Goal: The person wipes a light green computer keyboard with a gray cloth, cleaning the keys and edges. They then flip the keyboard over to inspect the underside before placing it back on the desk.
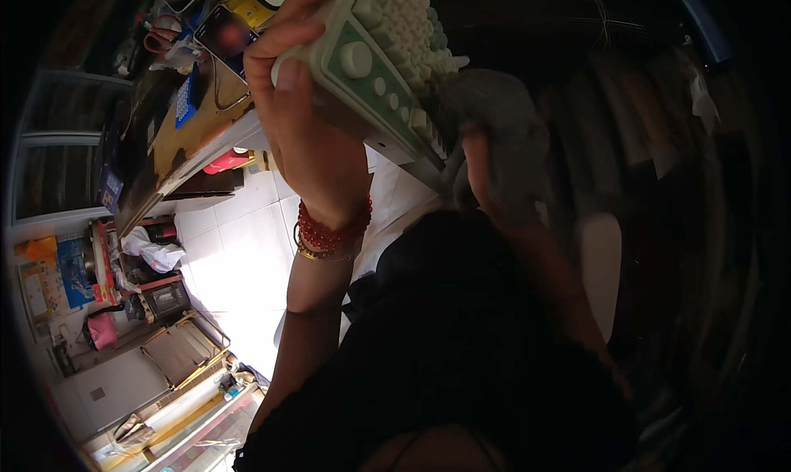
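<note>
"By the near edge of the table, the left hand is gripping the tilted keyboard by one end!"
"And the right hand?"
"It's clutching a blurred grey cloth beside the keys. Wiping is seemingly happening; what's remaining, I can't tell."

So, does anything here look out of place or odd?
The keyboard does: the left hand holds it up at a tilt instead of it lying flat. The desk also looks patchy, with darker, worn-looking areas.
</note>
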Tool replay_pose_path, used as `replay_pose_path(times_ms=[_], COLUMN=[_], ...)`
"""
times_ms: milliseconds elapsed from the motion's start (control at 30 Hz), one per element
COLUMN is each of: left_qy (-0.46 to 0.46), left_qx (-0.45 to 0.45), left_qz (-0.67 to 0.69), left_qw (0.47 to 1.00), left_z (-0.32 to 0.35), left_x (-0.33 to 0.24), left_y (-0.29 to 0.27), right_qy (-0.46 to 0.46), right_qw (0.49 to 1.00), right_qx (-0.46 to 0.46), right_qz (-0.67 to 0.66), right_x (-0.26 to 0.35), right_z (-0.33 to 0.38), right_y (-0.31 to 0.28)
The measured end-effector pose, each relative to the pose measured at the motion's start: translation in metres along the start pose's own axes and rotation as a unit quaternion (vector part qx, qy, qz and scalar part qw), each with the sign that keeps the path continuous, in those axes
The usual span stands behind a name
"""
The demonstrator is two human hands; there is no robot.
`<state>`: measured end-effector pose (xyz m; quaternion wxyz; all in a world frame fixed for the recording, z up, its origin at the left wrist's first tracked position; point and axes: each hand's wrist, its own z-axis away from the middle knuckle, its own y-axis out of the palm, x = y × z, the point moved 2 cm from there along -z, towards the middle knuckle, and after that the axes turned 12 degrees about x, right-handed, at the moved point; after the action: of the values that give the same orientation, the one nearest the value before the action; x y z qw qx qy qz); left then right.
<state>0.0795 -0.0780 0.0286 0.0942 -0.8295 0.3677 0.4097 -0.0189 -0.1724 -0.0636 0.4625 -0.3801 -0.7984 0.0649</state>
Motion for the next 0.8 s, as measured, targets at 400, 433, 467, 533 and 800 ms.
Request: replay_pose_path(times_ms=[400,433,467,533,800], left_qy=[0.009,0.024,0.031,0.040,0.021], left_qx=[0.096,0.124,0.135,0.144,0.155], left_qz=[0.102,0.185,0.225,0.259,0.075], left_qw=[0.990,0.975,0.964,0.954,0.985], left_z=[-0.005,-0.004,-0.004,-0.005,-0.012], left_x=[0.006,0.006,0.005,0.004,0.007], left_y=[-0.034,-0.034,-0.033,-0.033,-0.032], right_qy=[0.002,0.002,0.002,-0.001,0.118], right_qw=[0.996,0.996,0.996,0.996,0.988], right_qx=[0.081,0.085,0.084,0.086,0.096], right_qz=[0.023,0.024,0.026,0.035,0.025], right_x=[-0.001,-0.001,0.000,-0.002,-0.004], right_z=[0.035,0.037,0.037,0.037,0.053], right_y=[0.033,0.034,0.035,0.037,0.031])
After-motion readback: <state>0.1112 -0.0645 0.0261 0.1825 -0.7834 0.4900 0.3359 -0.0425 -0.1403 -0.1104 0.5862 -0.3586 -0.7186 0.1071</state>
